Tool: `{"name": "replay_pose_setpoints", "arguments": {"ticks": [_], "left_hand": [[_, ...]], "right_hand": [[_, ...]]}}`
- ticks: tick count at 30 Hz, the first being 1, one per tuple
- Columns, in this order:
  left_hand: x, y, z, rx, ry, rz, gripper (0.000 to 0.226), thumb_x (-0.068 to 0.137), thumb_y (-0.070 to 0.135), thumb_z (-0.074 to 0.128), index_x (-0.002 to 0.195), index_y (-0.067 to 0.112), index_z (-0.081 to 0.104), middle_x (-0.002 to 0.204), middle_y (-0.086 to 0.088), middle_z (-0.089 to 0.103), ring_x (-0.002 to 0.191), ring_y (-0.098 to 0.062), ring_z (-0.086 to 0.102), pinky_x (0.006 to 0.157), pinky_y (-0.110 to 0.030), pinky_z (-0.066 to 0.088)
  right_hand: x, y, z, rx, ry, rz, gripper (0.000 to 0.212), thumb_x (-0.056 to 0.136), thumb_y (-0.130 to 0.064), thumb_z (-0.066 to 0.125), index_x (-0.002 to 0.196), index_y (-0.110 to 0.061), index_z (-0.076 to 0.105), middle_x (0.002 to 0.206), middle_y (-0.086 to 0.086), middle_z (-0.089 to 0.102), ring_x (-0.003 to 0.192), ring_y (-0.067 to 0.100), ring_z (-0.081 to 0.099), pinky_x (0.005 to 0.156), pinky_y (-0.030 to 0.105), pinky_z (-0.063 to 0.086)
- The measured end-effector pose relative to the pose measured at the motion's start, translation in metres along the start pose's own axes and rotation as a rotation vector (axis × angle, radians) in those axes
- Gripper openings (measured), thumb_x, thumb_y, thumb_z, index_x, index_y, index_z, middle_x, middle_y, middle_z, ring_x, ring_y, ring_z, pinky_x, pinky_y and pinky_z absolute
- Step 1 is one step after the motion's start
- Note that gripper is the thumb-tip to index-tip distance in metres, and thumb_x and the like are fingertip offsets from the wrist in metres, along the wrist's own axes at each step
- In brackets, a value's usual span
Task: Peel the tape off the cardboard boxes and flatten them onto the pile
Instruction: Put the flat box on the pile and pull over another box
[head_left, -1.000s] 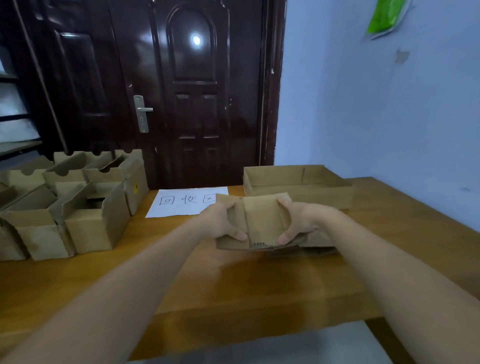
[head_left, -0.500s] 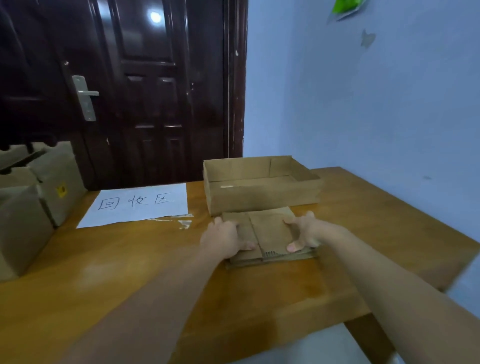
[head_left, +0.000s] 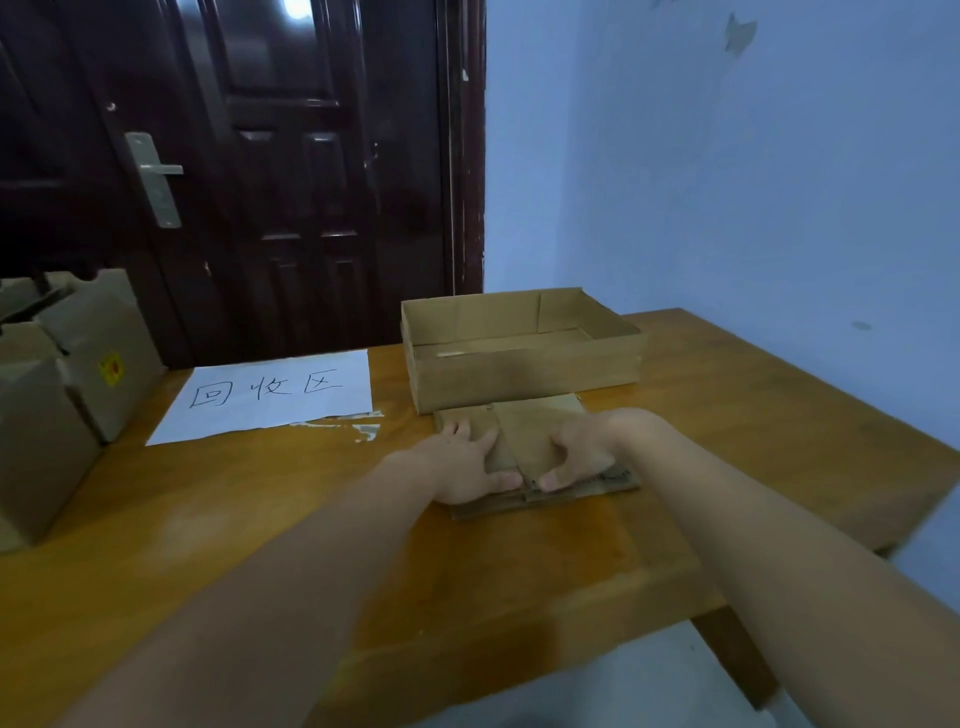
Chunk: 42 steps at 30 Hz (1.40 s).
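Observation:
A flattened cardboard box (head_left: 530, 426) lies on top of a small pile of flat cardboard (head_left: 582, 491) on the wooden table, just in front of an open shallow cardboard tray (head_left: 524, 374). My left hand (head_left: 465, 467) presses flat on the left part of the flattened box, fingers spread. My right hand (head_left: 584, 449) presses down on its right part, thumb near the front edge. Upright cardboard boxes (head_left: 98, 358) stand at the left edge of the table.
A white paper sheet with handwritten characters (head_left: 270, 397) lies taped to the table left of the tray, with tape scraps (head_left: 358, 428) at its corner. A dark door stands behind; a blue wall runs along the right. The table's right corner (head_left: 935, 467) is close.
Both hands lowered the flattened box from above the table onto the pile and now press it down. The camera swung right, so most of the upright boxes left the view.

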<state>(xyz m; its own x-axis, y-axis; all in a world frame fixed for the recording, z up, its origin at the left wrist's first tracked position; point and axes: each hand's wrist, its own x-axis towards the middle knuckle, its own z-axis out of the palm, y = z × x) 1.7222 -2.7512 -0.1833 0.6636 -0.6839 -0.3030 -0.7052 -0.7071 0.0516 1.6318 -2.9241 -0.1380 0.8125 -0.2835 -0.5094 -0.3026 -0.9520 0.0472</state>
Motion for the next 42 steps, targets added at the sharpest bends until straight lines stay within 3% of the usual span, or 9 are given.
{"name": "replay_pose_setpoints", "arguments": {"ticks": [5, 23, 26, 29, 33, 37, 40, 42], "left_hand": [[-0.004, 0.005, -0.002, 0.027, -0.004, -0.009, 0.100, 0.090, 0.085, 0.031, 0.163, 0.029, -0.007, 0.170, -0.016, -0.006, 0.157, -0.036, 0.000, 0.126, -0.053, 0.013], [-0.004, 0.010, -0.002, 0.032, -0.004, -0.046, 0.101, 0.089, 0.084, 0.035, 0.164, 0.029, -0.003, 0.171, -0.015, -0.003, 0.157, -0.037, 0.003, 0.126, -0.054, 0.015], [-0.003, 0.010, 0.001, 0.011, -0.011, -0.048, 0.100, 0.090, 0.084, 0.033, 0.163, 0.030, -0.007, 0.171, -0.014, -0.008, 0.157, -0.036, -0.003, 0.126, -0.055, 0.013], [-0.004, 0.009, 0.005, -0.021, -0.021, -0.045, 0.097, 0.092, 0.083, 0.028, 0.162, 0.029, -0.012, 0.169, -0.013, -0.017, 0.156, -0.034, -0.013, 0.125, -0.056, 0.006], [-0.008, 0.007, 0.009, -0.027, -0.003, -0.002, 0.094, 0.093, 0.082, 0.020, 0.162, 0.028, -0.014, 0.169, -0.013, -0.020, 0.156, -0.033, -0.016, 0.125, -0.052, 0.002], [-0.014, 0.006, 0.011, 0.070, 0.117, 0.021, 0.091, 0.095, 0.079, 0.018, 0.164, 0.023, 0.001, 0.171, -0.014, 0.000, 0.158, -0.031, 0.002, 0.128, -0.048, 0.006], [-0.029, 0.014, 0.012, 0.078, 0.272, 0.109, 0.072, 0.102, 0.068, 0.027, 0.155, 0.020, 0.037, 0.159, -0.006, 0.039, 0.148, -0.027, 0.034, 0.123, -0.044, 0.026], [-0.044, 0.016, 0.012, -0.019, 0.346, 0.158, 0.060, 0.105, 0.062, 0.031, 0.147, 0.023, 0.047, 0.151, -0.001, 0.048, 0.141, -0.025, 0.043, 0.116, -0.040, 0.033]], "right_hand": [[0.001, -0.004, 0.012, -0.037, 0.076, 0.002, 0.085, 0.088, -0.069, 0.060, 0.144, -0.007, 0.044, 0.141, 0.010, 0.053, 0.124, 0.030, 0.053, 0.101, 0.040, 0.047], [0.005, 0.001, 0.016, 0.003, 0.122, 0.009, 0.089, 0.087, -0.066, 0.065, 0.151, -0.014, 0.033, 0.149, 0.012, 0.043, 0.131, 0.032, 0.047, 0.107, 0.046, 0.044], [0.007, 0.002, 0.019, -0.015, 0.121, 0.032, 0.098, 0.087, -0.069, 0.061, 0.158, -0.014, 0.021, 0.157, 0.017, 0.030, 0.140, 0.037, 0.038, 0.113, 0.049, 0.039], [0.009, 0.003, 0.023, -0.020, 0.118, 0.049, 0.108, 0.088, -0.072, 0.056, 0.163, -0.015, 0.001, 0.165, 0.022, 0.009, 0.150, 0.041, 0.019, 0.120, 0.052, 0.029], [0.009, 0.007, 0.030, 0.024, 0.127, 0.036, 0.110, 0.090, -0.072, 0.054, 0.162, -0.018, -0.008, 0.168, 0.020, -0.007, 0.155, 0.039, -0.001, 0.123, 0.055, 0.020], [0.003, 0.010, 0.036, 0.082, 0.171, -0.017, 0.106, 0.092, -0.069, 0.055, 0.163, -0.018, -0.004, 0.169, 0.012, -0.008, 0.156, 0.033, -0.008, 0.125, 0.053, 0.017], [-0.008, 0.005, 0.035, 0.063, 0.249, -0.068, 0.096, 0.093, -0.062, 0.059, 0.162, -0.015, 0.010, 0.169, 0.008, 0.007, 0.155, 0.030, 0.010, 0.123, 0.048, 0.024], [-0.015, -0.001, 0.033, 0.038, 0.300, -0.106, 0.089, 0.095, -0.055, 0.060, 0.162, -0.015, 0.018, 0.168, 0.007, 0.015, 0.152, 0.029, 0.020, 0.122, 0.044, 0.028]]}}
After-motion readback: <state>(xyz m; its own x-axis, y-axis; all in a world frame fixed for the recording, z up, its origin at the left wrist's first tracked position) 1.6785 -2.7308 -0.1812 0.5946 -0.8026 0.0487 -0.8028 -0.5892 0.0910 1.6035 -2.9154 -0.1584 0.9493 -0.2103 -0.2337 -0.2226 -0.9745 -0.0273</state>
